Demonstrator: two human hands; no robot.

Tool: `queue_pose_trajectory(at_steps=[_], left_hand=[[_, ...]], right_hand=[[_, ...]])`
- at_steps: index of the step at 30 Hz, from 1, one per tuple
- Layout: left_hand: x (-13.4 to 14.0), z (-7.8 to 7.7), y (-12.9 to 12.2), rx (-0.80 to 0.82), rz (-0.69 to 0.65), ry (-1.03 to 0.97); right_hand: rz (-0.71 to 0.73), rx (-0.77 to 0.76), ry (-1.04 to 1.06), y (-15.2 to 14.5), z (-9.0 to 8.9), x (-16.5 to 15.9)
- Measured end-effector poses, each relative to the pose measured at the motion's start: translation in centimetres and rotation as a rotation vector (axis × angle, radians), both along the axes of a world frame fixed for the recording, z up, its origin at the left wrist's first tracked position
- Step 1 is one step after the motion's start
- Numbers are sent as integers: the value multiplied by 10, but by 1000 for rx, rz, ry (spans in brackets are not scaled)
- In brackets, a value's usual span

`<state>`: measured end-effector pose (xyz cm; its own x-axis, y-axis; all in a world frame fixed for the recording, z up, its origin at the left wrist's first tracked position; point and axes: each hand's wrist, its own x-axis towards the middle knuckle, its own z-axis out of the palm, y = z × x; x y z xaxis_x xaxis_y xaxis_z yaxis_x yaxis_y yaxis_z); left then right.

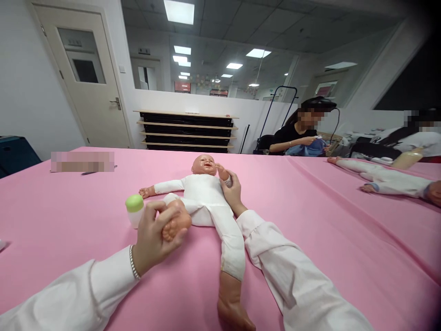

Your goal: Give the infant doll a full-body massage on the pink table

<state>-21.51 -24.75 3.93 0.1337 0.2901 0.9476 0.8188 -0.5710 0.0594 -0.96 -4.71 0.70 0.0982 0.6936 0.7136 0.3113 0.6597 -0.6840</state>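
Note:
A baby doll (206, 191) with a white cloth body lies on its back on the pink-covered table (165, 285), head away from me. My left hand (156, 230) is closed around the doll's raised foot (179, 220), its sole turned toward me. At the other side my right hand (234, 193) grips the doll's arm (223, 172) near the hand, which is bent up beside the head. The other leg (232, 248) stretches toward me, and the other arm (168, 186) lies out to the side. Just behind my left hand stands a white bottle with a green cap (134, 209).
Another doll (389, 177) in white lies at the table's right, near a bottle of yellowish liquid (408, 158). A person (299, 133) sits beyond the table handling blue cloth; a second person (416, 138) is at far right. A blurred patch (82, 162) covers something at far left.

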Motion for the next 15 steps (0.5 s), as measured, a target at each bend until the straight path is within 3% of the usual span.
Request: queue_pose_trajectory(at_steps=[4, 7, 10, 15], left_hand=[[18, 15, -31, 7, -121, 230], [33, 17, -50, -35, -281, 309], [44, 6, -60, -111, -360, 344], [55, -18, -66, -174, -281, 413]], right_hand=[[-172, -133, 268, 16, -8, 18], [-296, -242, 460, 35, -14, 34], [-398, -302, 641, 50, -20, 46], [-442, -296, 685, 58, -23, 53]])
